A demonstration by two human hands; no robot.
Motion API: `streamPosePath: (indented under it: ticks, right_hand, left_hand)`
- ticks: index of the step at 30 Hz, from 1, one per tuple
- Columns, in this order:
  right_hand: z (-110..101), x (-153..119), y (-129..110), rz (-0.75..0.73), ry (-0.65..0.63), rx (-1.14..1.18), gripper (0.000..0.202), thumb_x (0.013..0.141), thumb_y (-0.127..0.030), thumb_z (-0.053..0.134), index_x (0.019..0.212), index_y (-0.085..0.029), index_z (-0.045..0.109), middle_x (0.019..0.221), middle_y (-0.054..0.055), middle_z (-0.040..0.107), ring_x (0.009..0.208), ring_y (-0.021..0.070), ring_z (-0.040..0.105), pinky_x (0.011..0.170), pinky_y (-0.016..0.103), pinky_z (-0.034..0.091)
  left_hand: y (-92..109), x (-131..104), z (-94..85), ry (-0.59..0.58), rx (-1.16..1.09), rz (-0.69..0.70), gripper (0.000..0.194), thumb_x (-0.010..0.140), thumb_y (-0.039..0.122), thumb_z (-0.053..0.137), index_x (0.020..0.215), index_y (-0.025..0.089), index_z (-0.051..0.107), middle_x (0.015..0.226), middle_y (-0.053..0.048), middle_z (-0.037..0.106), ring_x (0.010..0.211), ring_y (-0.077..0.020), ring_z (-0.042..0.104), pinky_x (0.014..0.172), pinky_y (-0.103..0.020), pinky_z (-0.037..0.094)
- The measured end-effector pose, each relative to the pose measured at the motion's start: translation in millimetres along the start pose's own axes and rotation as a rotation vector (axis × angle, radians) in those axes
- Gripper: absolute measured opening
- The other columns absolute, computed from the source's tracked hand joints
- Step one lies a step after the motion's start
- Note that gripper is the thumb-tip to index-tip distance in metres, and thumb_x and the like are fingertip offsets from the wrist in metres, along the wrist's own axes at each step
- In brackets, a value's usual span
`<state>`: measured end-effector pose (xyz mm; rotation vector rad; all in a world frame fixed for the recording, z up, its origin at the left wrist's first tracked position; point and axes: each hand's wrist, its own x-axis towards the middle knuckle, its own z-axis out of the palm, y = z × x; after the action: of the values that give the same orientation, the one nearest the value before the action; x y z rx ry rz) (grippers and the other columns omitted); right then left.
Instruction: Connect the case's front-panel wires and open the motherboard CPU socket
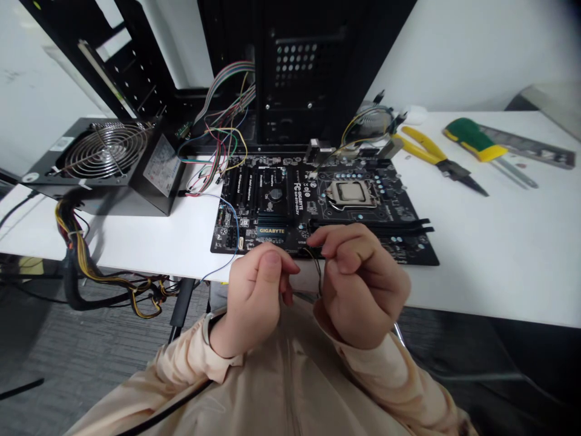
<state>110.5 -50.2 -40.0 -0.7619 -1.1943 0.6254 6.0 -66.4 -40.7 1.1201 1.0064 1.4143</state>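
Observation:
A black Gigabyte motherboard (pixel 295 206) lies flat on the white table, with a silver processor socket (pixel 351 192) at its right half. My left hand (pixel 258 290) is curled closed in front of the board's near edge; what its fingers hold, if anything, is hidden. Beside it on the right, my right hand (pixel 363 278) is closed too, fingers bent over the board's near edge. A thin dark wire (pixel 318 269) hangs just left of the right hand's fingers; whether they grip it is not clear. The hands are apart.
A power supply (pixel 161 175) stands at the left, its cable bundle (pixel 72 260) hanging over the table's edge. Behind the board rises a black computer case (pixel 318 91) with loose coloured wires (pixel 218 145). Yellow-handled pliers (pixel 436 158), a green screwdriver (pixel 476 140) and a metal strip (pixel 535 147) lie right.

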Motion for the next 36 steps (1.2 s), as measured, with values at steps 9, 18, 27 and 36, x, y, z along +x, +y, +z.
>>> streamPosePath:
  ticks: [9,18,27,36]
  right_hand:
    - [-0.4,1.1,-0.7,-0.04,-0.011,0.034,0.019,0.074,-0.004,0.044,0.062,-0.019,0.046,0.074,0.001,0.054,0.078,0.017,0.06,0.07,0.037,0.049]
    - [-6.6,20.1,-19.7,-0.123,0.086,0.061,0.021,0.066,0.0,0.042,0.055,-0.019,0.039,0.058,-0.002,0.035,0.063,0.0149,0.05,0.066,0.037,0.045]
    - [-2.3,19.4,-25.9,-0.098,0.053,0.08,0.024,0.072,-0.001,0.043,0.057,-0.017,0.035,0.061,-0.002,0.037,0.066,0.014,0.05,0.07,0.038,0.045]
    - [23.2,-2.6,-18.7,0.064,0.009,0.16,0.018,0.085,-0.004,0.045,0.078,-0.02,0.05,0.089,0.001,0.055,0.085,0.0142,0.062,0.075,0.033,0.051]
  left_hand:
    - [0.9,0.5,-0.4,-0.013,-0.022,-0.022,0.043,0.094,0.047,0.046,0.066,0.016,0.058,0.047,0.006,0.042,0.036,-0.0064,0.044,0.034,-0.017,0.035]
    - [21.3,-9.7,-27.8,-0.164,0.082,0.216,0.034,0.098,0.033,0.043,0.076,0.018,0.064,0.054,0.001,0.052,0.051,-0.0096,0.051,0.048,-0.022,0.04]
    - [27.9,-1.3,-35.2,0.02,-0.039,0.26,0.033,0.093,0.038,0.05,0.072,0.018,0.066,0.048,0.002,0.044,0.046,-0.0114,0.048,0.042,-0.023,0.039]
    - [26.5,-3.7,-17.6,-0.127,0.144,0.195,0.013,0.089,0.022,0.055,0.091,0.021,0.068,0.075,-0.001,0.07,0.065,-0.0129,0.064,0.058,-0.021,0.051]
